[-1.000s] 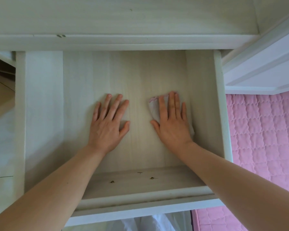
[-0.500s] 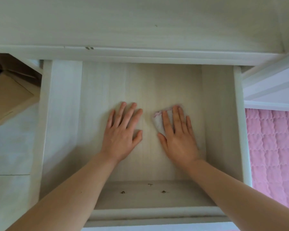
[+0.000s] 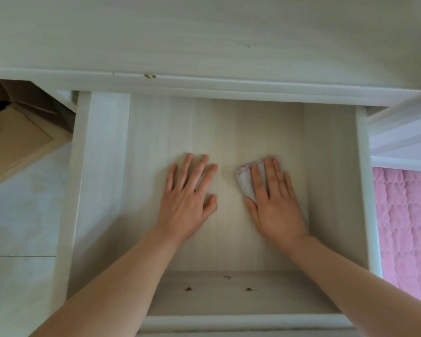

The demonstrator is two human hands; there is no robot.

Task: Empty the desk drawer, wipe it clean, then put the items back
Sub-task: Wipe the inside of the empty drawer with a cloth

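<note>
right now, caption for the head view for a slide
Right hand presses cloth flat on the drawer floor, left hand flat beside it.

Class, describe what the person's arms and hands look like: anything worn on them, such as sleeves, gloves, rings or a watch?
Both forearms are bare, with no sleeves in view. The left hand and right hand wear no gloves, and no ring, watch or bracelet shows. Fingernails are short and unpainted.
</note>
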